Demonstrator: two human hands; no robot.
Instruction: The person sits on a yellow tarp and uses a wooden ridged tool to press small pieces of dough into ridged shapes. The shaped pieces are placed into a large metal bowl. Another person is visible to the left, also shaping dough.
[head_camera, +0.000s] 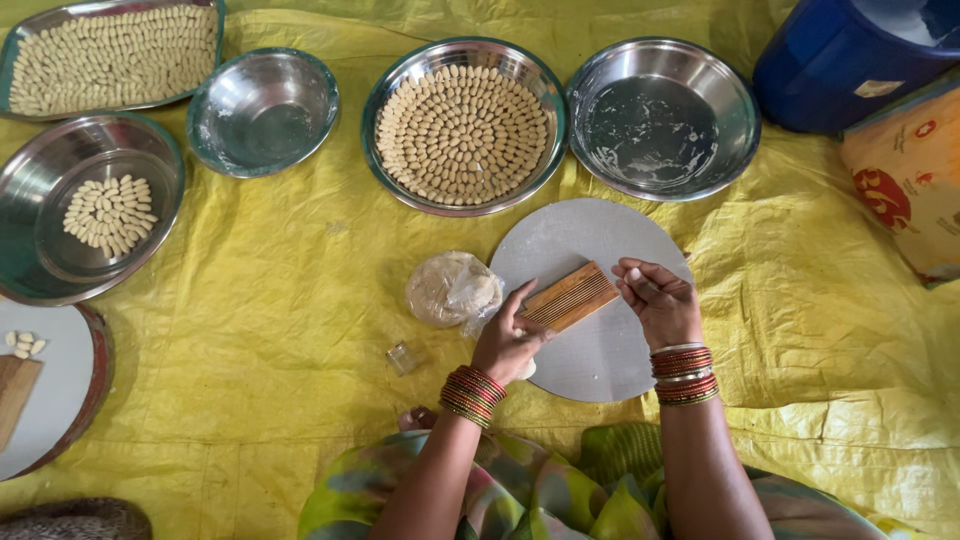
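A small ridged wooden board (570, 296) lies tilted on a round grey board (600, 350) in front of me. My left hand (508, 342) holds the wooden board's near left end with thumb and fingers. My right hand (660, 300) hovers at its right end, fingers curled around a small piece of pale dough. A lump of dough in a clear plastic bag (452, 288) sits just left of the round board. Red and gold bangles ring both wrists.
A steel plate (395, 85) ahead holds rings of shaped dough pieces. Beside it stand an empty steel plate (660, 118) and an empty bowl (262, 110). At left are a tray (12, 50) and a plate (60, 270) with more pieces. A blue drum (840, 60) stands far right. A yellow sheet (280, 330) covers the floor.
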